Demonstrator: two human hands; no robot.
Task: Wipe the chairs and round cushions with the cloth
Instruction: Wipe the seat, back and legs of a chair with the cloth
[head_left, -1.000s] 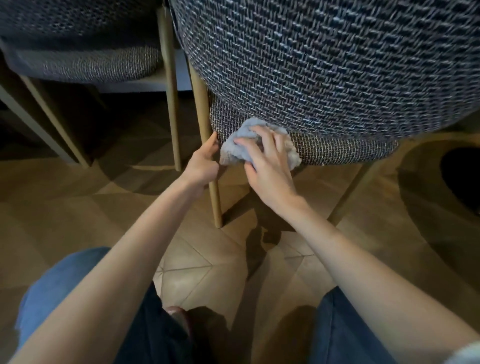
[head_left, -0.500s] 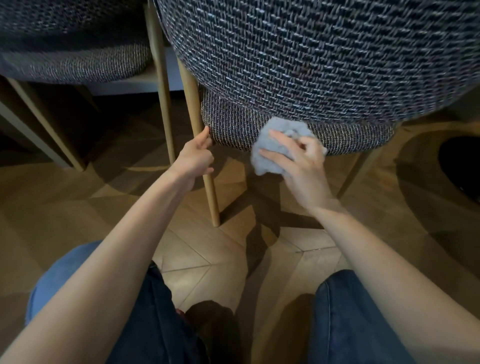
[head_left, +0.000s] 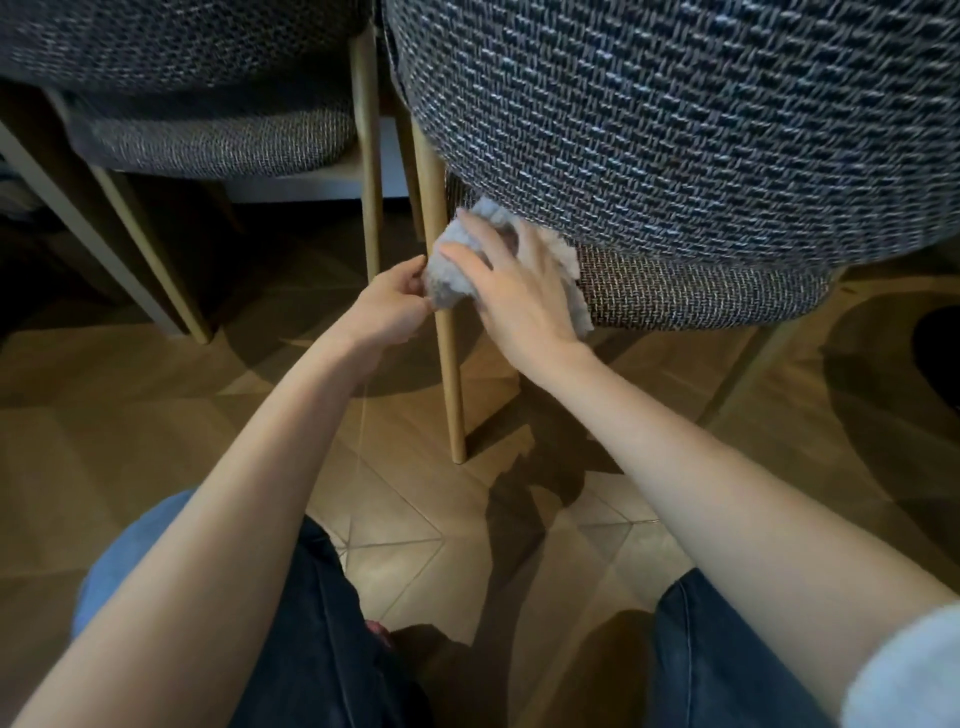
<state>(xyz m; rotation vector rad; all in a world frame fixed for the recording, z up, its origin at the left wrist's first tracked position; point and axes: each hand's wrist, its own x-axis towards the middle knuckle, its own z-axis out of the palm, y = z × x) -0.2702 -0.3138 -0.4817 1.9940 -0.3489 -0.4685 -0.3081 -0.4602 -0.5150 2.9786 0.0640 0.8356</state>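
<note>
Spread right hand (head_left: 519, 296) presses cloth (head_left: 445, 283); left hand (head_left: 387, 309) fingers pinch it

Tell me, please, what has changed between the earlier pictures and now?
The right hand swept the cloth right along the seat cushion, then back left onto the chair leg. The left hand, earlier on the leg, now seems to pinch the cloth's edge. The chair stayed put.

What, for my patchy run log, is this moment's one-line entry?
wiping | right hand presses cloth against seat cushion | left hand pinches cloth beside chair leg
</note>
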